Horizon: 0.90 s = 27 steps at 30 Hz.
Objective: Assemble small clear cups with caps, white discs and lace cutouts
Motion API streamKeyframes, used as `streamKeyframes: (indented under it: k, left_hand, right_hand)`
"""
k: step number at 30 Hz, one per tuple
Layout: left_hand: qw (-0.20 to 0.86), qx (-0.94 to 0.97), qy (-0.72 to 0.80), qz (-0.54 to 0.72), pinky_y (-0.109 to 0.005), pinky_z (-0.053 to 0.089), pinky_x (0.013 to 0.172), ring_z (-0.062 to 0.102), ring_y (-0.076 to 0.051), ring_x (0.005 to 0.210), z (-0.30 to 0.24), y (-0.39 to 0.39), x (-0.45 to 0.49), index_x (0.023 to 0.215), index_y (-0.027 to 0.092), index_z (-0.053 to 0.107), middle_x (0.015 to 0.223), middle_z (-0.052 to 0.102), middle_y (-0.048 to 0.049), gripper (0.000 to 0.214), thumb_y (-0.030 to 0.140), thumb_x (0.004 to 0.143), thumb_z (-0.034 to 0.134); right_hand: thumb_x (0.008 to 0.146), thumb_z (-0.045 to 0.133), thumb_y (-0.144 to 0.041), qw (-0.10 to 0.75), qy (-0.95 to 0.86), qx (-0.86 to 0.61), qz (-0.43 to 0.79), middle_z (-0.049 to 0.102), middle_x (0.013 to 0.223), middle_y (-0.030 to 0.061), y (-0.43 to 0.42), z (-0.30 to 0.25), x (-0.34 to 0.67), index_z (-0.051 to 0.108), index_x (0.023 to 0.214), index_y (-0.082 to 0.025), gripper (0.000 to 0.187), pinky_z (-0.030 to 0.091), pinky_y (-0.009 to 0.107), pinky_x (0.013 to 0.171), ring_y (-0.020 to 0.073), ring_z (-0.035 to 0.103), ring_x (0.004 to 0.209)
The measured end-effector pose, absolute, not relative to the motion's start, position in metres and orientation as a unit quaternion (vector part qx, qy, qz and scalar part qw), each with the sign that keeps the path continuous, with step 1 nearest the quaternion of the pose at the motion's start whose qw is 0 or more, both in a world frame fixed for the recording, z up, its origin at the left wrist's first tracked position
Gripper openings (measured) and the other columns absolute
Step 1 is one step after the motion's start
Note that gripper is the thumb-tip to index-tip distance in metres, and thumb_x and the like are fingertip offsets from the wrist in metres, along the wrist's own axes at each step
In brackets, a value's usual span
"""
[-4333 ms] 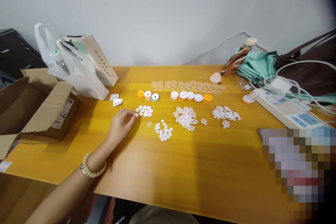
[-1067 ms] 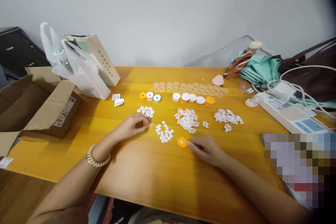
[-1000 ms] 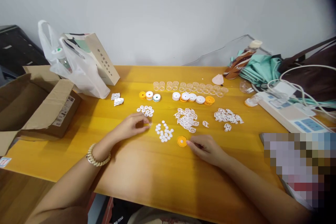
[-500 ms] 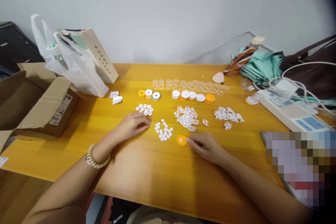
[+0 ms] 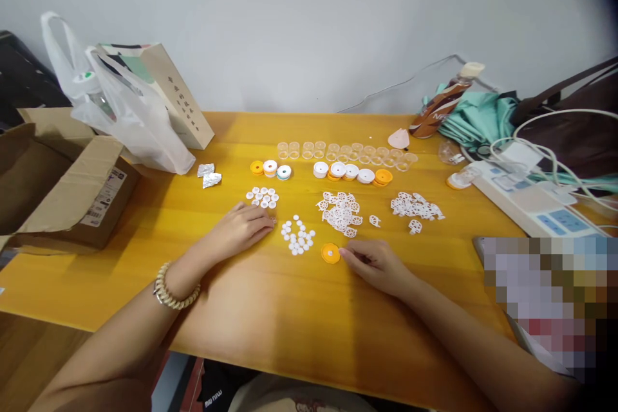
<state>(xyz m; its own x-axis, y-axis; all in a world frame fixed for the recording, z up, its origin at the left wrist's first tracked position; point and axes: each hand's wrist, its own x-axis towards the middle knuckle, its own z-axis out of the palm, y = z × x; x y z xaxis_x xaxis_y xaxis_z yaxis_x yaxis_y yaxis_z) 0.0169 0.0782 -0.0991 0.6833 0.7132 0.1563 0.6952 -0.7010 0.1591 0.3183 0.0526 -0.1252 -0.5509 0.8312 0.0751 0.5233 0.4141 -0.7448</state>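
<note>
My right hand (image 5: 375, 264) has its thumb and curled fingers at the right edge of an orange disc (image 5: 331, 253) with a small white centre, low over or on the table. My left hand (image 5: 241, 230) rests to the left with fingers bent together; something tiny seems to be at the fingertips, too small to name. Between the hands lie loose white round pieces (image 5: 300, 241). Beyond my left hand is another group of small white rings (image 5: 263, 196). Past the orange disc is a pile of white lattice-like plastic pieces (image 5: 340, 211).
A row of clear plastic cups (image 5: 333, 152) stands behind white and orange round parts (image 5: 365, 176). More white lattice pieces (image 5: 415, 206) lie right. A cardboard box (image 5: 113, 196) and plastic bag (image 5: 145, 125) stand left; a power strip (image 5: 521, 199) and brown bottle (image 5: 440, 109) are right.
The whole view has shifted slightly, so everything sits a little further left and up. Both hands keep nearly the same pose; the orange disc's outline looks rounder now.
</note>
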Motion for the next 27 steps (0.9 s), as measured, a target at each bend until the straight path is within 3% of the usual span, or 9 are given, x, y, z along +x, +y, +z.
streamKeyframes:
  k: [10,18,27]
  left_hand:
    - [-0.005,0.924,0.367,0.105,-0.028,0.036,0.074,0.057,-0.014,0.079,-0.1026,0.0802,0.0145,0.090,0.019,0.061,0.088,0.065,-0.0035,0.020,0.027,0.089,0.043]
    - [-0.105,0.933,0.330,0.100,-0.029,0.034,0.069,0.056,-0.015,0.075,-0.1034,0.0784,0.0170,0.087,0.018,0.061,0.085,0.066,-0.0041,0.019,0.023,0.088,0.044]
    - [-0.047,0.921,0.353,0.156,-0.027,0.033,0.067,0.054,-0.013,0.072,-0.1014,0.0788,0.0172,0.080,0.017,0.056,0.077,0.063,-0.0023,0.008,0.019,0.082,0.049]
  right_hand:
    - [0.088,0.038,-0.039,0.224,-0.810,-0.417,0.347,0.024,0.050,-0.0061,0.0528,-0.1244,0.3189,0.029,0.053,-0.019,0.041,0.020,0.023,0.044,0.0077,0.024,0.046]
    - [0.088,0.038,-0.038,0.212,-0.812,-0.416,0.350,0.025,0.051,-0.0059,0.0525,-0.1242,0.3188,0.033,0.054,-0.019,0.039,0.019,0.023,0.045,0.0077,0.025,0.047]
    - [0.088,0.038,-0.038,0.211,-0.811,-0.417,0.351,0.029,0.052,-0.0057,0.0521,-0.1261,0.3195,0.038,0.056,-0.018,0.038,0.021,0.022,0.046,0.0075,0.028,0.048]
